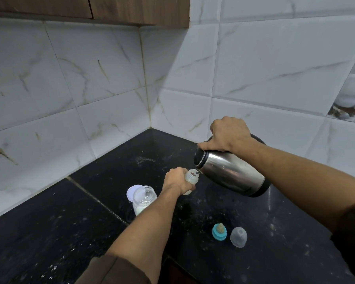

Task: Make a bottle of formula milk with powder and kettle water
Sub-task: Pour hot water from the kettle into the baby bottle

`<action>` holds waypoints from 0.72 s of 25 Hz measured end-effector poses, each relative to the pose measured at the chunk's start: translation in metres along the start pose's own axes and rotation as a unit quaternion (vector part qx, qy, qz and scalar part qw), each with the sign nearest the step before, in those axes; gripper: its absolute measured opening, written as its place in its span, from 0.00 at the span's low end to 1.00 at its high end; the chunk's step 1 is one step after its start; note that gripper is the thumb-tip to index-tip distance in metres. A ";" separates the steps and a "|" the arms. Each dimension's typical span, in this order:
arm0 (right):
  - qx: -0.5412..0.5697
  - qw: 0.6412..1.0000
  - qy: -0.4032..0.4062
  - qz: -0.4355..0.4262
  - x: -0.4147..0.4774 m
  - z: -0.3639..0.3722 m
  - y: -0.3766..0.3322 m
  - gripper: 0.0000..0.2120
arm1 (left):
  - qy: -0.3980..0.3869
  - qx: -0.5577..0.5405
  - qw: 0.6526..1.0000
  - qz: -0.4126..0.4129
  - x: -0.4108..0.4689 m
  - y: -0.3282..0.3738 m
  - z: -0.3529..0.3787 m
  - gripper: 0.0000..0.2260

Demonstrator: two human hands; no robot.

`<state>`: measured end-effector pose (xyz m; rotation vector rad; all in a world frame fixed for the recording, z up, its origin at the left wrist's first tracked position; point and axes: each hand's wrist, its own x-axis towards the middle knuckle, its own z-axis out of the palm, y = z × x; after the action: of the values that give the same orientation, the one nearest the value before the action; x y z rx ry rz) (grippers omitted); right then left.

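both hands are busy at the bottle (191, 180): the left hand (177, 181) wraps tightly round its body, holding it tilted above the black counter (90, 232) so its open mouth meets the spout. the right hand (229, 136) clenches the handle of the steel kettle (230, 171), tipped steeply to pour. the powder jar (143, 198) stands open by its lid (131, 192); teat ring (219, 231) and clear cap (238, 236) wait nearer. water flow and fill level cannot be made out.
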<state>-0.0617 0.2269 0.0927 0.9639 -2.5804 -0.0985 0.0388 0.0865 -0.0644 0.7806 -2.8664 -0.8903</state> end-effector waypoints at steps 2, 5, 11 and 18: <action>-0.002 1.000 0.000 0.000 0.000 0.001 0.000 0.31 | 0.002 0.002 1.000 0.001 0.001 0.000 0.000 0.20; -0.003 1.000 -0.001 -0.003 0.000 0.001 -0.001 0.31 | 0.002 0.003 1.000 0.001 0.001 0.000 0.000 0.20; 0.000 1.000 -0.001 -0.005 0.000 0.002 0.001 0.31 | 0.002 0.005 1.000 0.003 0.002 0.000 0.001 0.20; -0.005 1.000 -0.002 -0.010 0.000 0.004 0.001 0.31 | -0.004 0.005 1.000 0.006 0.003 0.000 0.002 0.20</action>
<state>-0.0641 0.2277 0.0895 0.9868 -2.5716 -0.1193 0.0355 0.0860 -0.0668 0.7614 -2.8806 -0.8804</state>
